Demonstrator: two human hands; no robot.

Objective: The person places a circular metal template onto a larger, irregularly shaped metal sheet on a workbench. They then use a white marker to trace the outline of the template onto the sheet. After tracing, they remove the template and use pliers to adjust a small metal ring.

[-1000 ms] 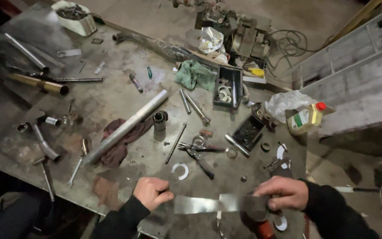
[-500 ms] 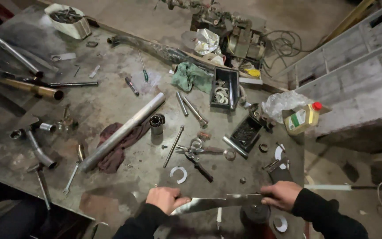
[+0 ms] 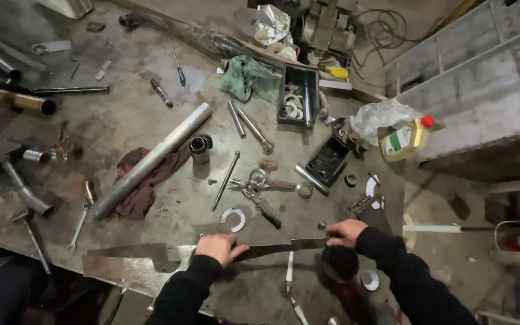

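My left hand [image 3: 221,247] and my right hand [image 3: 345,232] both grip a long flat metal strip [image 3: 284,247] that lies across the near edge of the steel workbench [image 3: 121,126]. The left hand holds its left part, the right hand its right end. The strip runs almost level between them. Just beyond the left hand lies a white half-ring [image 3: 234,219]. A dark round object [image 3: 339,263] sits right below my right hand.
A long grey pipe [image 3: 150,160] lies on a maroon rag [image 3: 142,180]. Pliers [image 3: 260,194], bolts, short tubes, a green cloth [image 3: 249,78], a black tray of rings [image 3: 298,95] and an oil bottle [image 3: 405,138] crowd the bench. A flat steel plate [image 3: 133,262] sits at the front left.
The view has shifted nearer to the bench. Both hands have moved up and right with the strip, which now shows edge-on and thinner than before.
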